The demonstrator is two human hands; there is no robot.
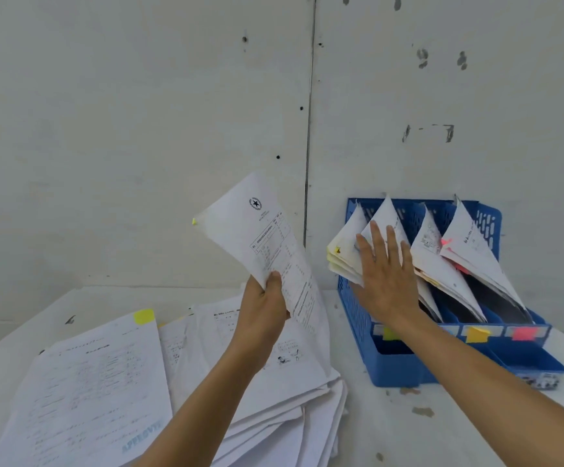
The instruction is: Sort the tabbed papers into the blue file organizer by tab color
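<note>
Status: partly complete. The blue file organizer [395, 369] already carries four leaning bundles of filed papers [439, 264], one per slot. Colour labels [475, 333] in yellow-green, orange and pink show on its front rail. Left of the organizer, a thick loose pile [274, 392] of unsorted sheets lies fanned on the table [408, 433], so I judge a large share of the work is left.

The left hand [265, 301] grips one sheet [263, 230] at its lower edge, fingers curled, raised left of the organizer. A yellow tab [194, 221] juts from the sheet's far corner. The right hand [388, 278] lies flat, fingers straight and spread, pressing on the bundles in the organizer's leftmost slots.

Materials: rigid perforated plastic organizer; thin, limp printed paper that curls under its own weight; small adhesive tabs
</note>
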